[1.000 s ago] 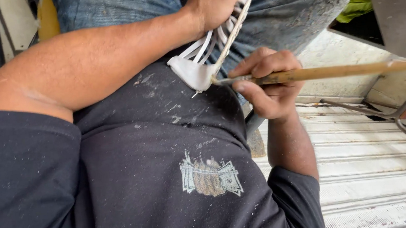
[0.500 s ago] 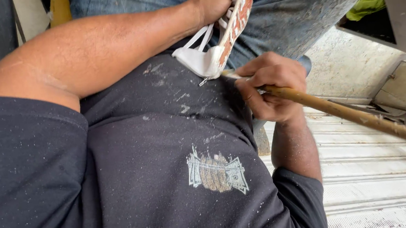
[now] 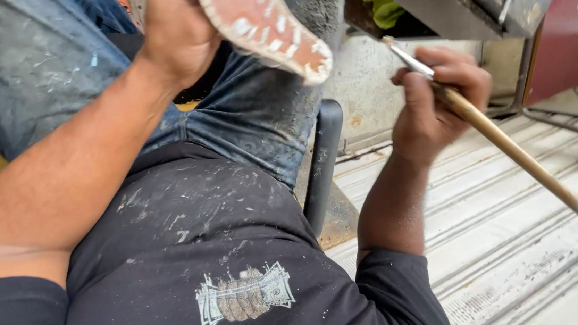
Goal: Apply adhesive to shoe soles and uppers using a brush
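Above the lap, left hand [image 3: 176, 29] is closed around a flat orange-and-white slatted piece [image 3: 264, 25] — right hand [image 3: 437, 97] pinches a long wooden-handled brush [image 3: 511, 153], fingers curled tight.

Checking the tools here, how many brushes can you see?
1. The brush is in the right hand, its long wooden handle running down to the right edge. The left hand holds a shoe sole. Others may be hidden.

The left hand [image 3: 176, 29] is at the upper left of the frame, forearm raised and grip closed. The right hand [image 3: 437, 101] is at the upper right, fingers pinched together.
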